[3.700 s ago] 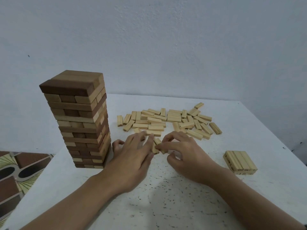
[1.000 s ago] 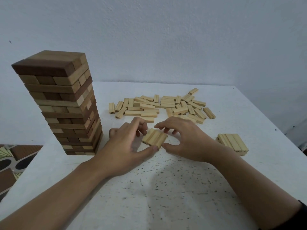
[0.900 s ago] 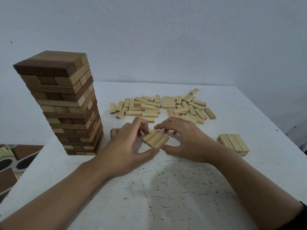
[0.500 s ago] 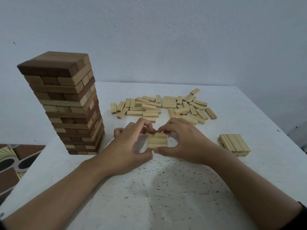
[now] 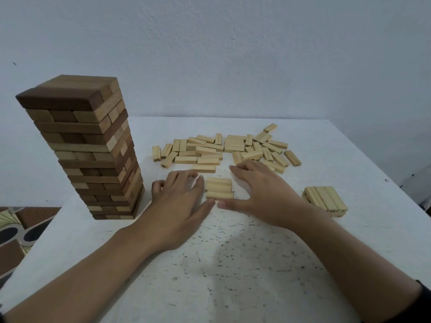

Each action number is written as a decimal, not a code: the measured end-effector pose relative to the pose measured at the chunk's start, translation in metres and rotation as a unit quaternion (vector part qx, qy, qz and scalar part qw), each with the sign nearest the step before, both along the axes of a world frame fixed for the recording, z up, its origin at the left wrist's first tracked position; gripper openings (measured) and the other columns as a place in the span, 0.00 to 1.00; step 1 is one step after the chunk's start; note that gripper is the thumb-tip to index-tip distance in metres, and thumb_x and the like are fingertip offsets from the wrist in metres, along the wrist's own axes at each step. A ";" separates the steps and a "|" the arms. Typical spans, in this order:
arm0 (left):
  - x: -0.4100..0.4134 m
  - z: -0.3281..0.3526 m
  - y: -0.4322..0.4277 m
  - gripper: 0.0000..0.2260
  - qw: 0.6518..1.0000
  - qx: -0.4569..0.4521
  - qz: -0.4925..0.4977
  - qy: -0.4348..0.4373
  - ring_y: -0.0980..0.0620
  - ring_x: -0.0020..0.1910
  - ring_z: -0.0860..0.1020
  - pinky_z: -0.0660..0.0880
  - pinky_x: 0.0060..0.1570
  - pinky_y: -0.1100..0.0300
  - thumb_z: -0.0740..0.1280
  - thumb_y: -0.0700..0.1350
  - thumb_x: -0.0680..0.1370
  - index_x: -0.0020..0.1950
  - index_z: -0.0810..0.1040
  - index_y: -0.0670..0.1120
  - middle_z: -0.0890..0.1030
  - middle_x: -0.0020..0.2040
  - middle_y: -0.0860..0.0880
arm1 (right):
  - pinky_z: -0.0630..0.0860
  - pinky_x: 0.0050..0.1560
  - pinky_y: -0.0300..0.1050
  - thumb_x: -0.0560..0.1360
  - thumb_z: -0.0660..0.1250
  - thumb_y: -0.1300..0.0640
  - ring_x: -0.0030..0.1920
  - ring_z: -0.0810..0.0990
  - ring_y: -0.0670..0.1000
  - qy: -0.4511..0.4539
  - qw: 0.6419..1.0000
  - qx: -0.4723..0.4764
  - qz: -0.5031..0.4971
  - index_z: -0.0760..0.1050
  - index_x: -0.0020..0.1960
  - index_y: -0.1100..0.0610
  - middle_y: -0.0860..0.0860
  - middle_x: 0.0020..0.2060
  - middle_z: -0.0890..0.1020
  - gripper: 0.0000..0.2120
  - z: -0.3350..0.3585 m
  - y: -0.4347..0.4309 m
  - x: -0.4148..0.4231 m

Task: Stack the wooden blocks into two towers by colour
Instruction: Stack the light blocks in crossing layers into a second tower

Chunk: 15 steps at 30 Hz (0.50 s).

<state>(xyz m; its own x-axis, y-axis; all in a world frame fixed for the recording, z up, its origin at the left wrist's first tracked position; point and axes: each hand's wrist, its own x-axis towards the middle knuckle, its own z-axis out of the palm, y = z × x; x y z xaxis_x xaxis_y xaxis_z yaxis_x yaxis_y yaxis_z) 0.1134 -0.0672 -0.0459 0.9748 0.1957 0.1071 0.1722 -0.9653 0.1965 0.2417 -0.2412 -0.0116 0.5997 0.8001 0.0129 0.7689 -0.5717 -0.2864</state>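
3 pale blocks (image 5: 219,188) lie flat, side by side, like a little square on the white table (image 5: 233,264). They sit between the 2 hands. The left hand (image 5: 177,203) touches their left side, fingers loose and close together. The right hand (image 5: 263,194) is on their right, fingers spread apart. Both thumbs reach to the near edge. A tall tower (image 5: 88,148) of brown and pale wood stands at the left. Many loose blocks (image 5: 224,150) lie behind. A small stack (image 5: 325,200) sits to the right.
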 end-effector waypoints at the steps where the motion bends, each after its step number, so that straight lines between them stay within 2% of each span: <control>1: 0.000 -0.001 0.000 0.26 1.000 0.008 -0.002 0.004 0.55 0.76 0.52 0.54 0.69 0.49 0.44 0.65 0.83 0.75 0.62 0.54 0.58 0.77 0.54 | 0.60 0.76 0.47 0.76 0.59 0.29 0.75 0.60 0.46 0.002 0.999 -0.035 0.005 0.58 0.81 0.53 0.46 0.75 0.65 0.43 0.003 -0.002 -0.001; 3: 0.000 0.000 -0.001 0.26 1.000 0.015 -0.009 0.013 0.55 0.77 0.51 0.52 0.69 0.49 0.43 0.64 0.84 0.77 0.61 0.53 0.56 0.77 0.55 | 0.50 0.78 0.44 0.80 0.51 0.30 0.81 0.50 0.48 0.009 0.993 -0.110 0.028 0.48 0.82 0.57 0.49 0.82 0.53 0.42 0.004 -0.007 -0.003; 5: 0.000 0.000 -0.003 0.29 0.999 0.026 -0.013 0.017 0.55 0.77 0.51 0.52 0.69 0.49 0.39 0.63 0.83 0.79 0.59 0.52 0.55 0.78 0.55 | 0.41 0.78 0.45 0.83 0.43 0.34 0.81 0.38 0.48 0.010 0.984 -0.169 0.049 0.38 0.82 0.59 0.53 0.82 0.40 0.39 0.000 -0.008 -0.005; 6: 0.001 0.000 -0.004 0.30 0.999 0.033 -0.014 0.017 0.55 0.76 0.51 0.52 0.69 0.50 0.38 0.63 0.83 0.80 0.59 0.51 0.55 0.78 0.54 | 0.39 0.80 0.46 0.84 0.41 0.37 0.80 0.35 0.49 0.008 0.981 -0.186 0.051 0.36 0.81 0.59 0.54 0.81 0.36 0.37 -0.002 -0.008 -0.006; 11: 0.001 -0.001 -0.004 0.32 0.998 0.054 -0.016 0.017 0.54 0.76 0.53 0.55 0.68 0.49 0.35 0.60 0.82 0.81 0.58 0.50 0.56 0.79 0.54 | 0.42 0.81 0.53 0.86 0.39 0.46 0.81 0.35 0.55 -0.045 0.975 -0.213 0.050 0.36 0.81 0.63 0.59 0.80 0.35 0.30 -0.010 -0.005 -0.012; 15: 0.003 -0.001 -0.005 0.32 0.998 0.062 -0.009 0.027 0.53 0.76 0.52 0.55 0.69 0.49 0.35 0.59 0.81 0.81 0.56 0.49 0.55 0.79 0.53 | 0.46 0.81 0.55 0.86 0.38 0.48 0.81 0.38 0.58 -0.076 0.973 -0.212 0.044 0.39 0.81 0.64 0.61 0.80 0.37 0.29 -0.011 -0.002 -0.018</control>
<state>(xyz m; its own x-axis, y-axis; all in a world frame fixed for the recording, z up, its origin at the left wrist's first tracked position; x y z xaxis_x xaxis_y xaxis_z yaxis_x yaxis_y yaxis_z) 0.1162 -0.0720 -0.0467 0.9831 0.1655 0.0777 0.1606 -0.9848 0.0657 0.2239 -0.2429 -0.0227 0.5451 0.8012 -0.2468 0.8355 -0.5433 0.0817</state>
